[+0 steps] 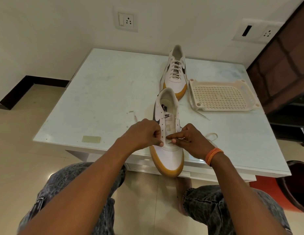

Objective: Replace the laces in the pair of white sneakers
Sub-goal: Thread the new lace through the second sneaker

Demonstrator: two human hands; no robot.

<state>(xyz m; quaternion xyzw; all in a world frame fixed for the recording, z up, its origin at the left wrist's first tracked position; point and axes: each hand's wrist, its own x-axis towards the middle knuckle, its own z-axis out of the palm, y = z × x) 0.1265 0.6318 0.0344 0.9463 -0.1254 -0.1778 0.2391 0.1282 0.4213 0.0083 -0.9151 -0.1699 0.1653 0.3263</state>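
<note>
Head view: the near sneaker (168, 133) stands at the front edge of the tabletop (105, 92), its toe over the edge. The left hand (144, 133) pinches the lowest eyelet row; the right hand (192, 141) pinches the lace (171, 141) across it. I think both lace ends should be pulled even before crossing.

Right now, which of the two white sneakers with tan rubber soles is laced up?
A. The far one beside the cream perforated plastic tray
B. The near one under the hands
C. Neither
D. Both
A: the far white sneaker by the cream perforated plastic tray shows crossed laces, while the near white sneaker has bare eyelets, the left hand and right hand at its lowest ones.
</note>
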